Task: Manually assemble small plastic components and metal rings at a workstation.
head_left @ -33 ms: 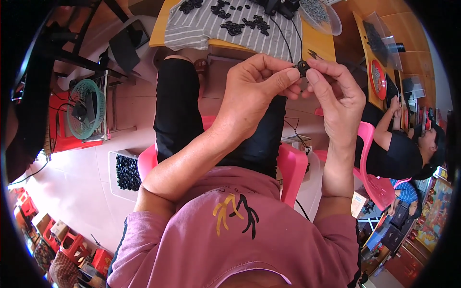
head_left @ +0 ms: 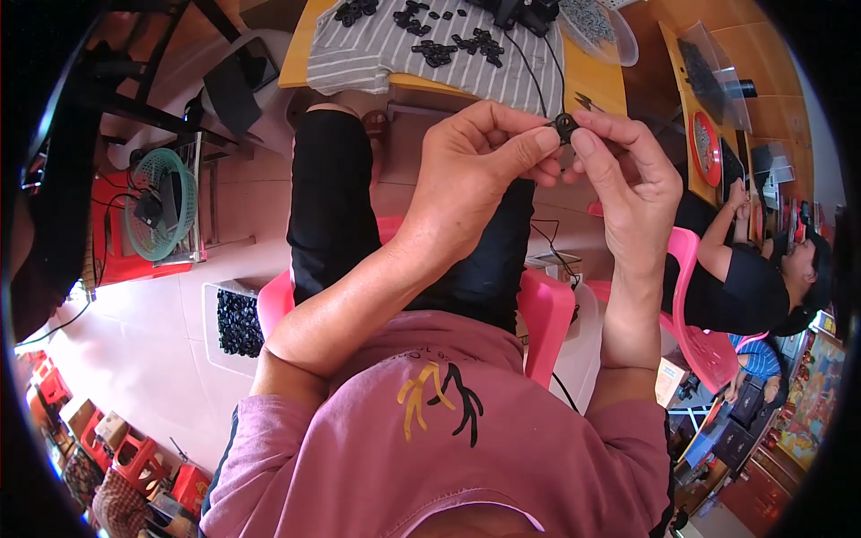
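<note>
A small black part (head_left: 565, 125) with a round hole is pinched between my two hands, just off the near edge of the table. My left hand (head_left: 489, 157) grips its left side between thumb and forefinger. On its right side, my right hand (head_left: 628, 166) holds it the same way, with the other fingers curled. The fingertips cover much of the part, so its exact kind is unclear. Similar small black pieces (head_left: 437, 52) lie in loose groups on a grey striped cloth (head_left: 350, 67) spread over the yellow table (head_left: 605, 85).
A clear tub of small metal pieces (head_left: 587, 27) and a black device (head_left: 525, 13) with cables stand at the table's far side. Left of my pink chair (head_left: 549, 327) is a bin of black parts (head_left: 238, 323). A co-worker (head_left: 744, 287) sits to the right.
</note>
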